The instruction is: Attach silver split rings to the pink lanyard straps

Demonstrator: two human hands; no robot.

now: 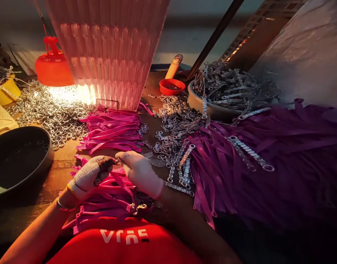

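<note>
My left hand (93,172), in a dotted white glove with dark stained fingers, is closed. A pink strap (121,183) runs down from its fingers towards small metal rings (138,208) near my shirt. My right hand (142,172), in a pale glove, pinches at the left fingertips. A tiny shiny piece shows where the fingertips meet, too small to name. Under both hands lies a pile of pink straps (99,207). Just beyond them is a second bundle of pink straps (113,130).
Loose metal rings (64,121) are heaped under a red lamp (54,68). A black bowl (49,154) stands left. Ring chains (179,124) lie right of centre, before a basin (193,97) heaped with more. Purple straps (253,165) cover the right side. A ribbed panel (110,47) stands behind.
</note>
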